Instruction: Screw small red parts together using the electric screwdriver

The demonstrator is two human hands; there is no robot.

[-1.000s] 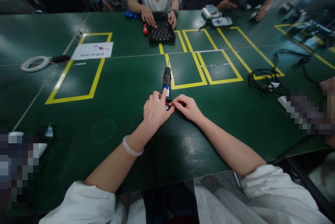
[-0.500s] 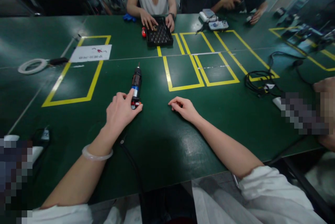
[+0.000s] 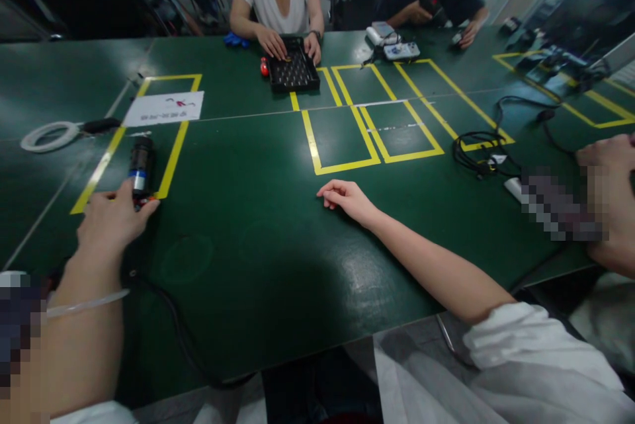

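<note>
Hands: our left hand (image 3: 112, 215) is clamped on the near end of the electric screwdriver (image 3: 141, 166); our right hand (image 3: 350, 202), fingers curled together, is well to its right over the green table (image 3: 268, 318).
Screwdriver: we have it within the left yellow tape rectangle (image 3: 174, 159); whether it touches the surface, we cannot tell.
Paper: we see a white sheet (image 3: 163, 108) just beyond.
Across: a co-worker's hands work at a black tray (image 3: 296, 88).

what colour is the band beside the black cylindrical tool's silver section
The band on the black cylindrical tool is blue; head view shows it.
</note>
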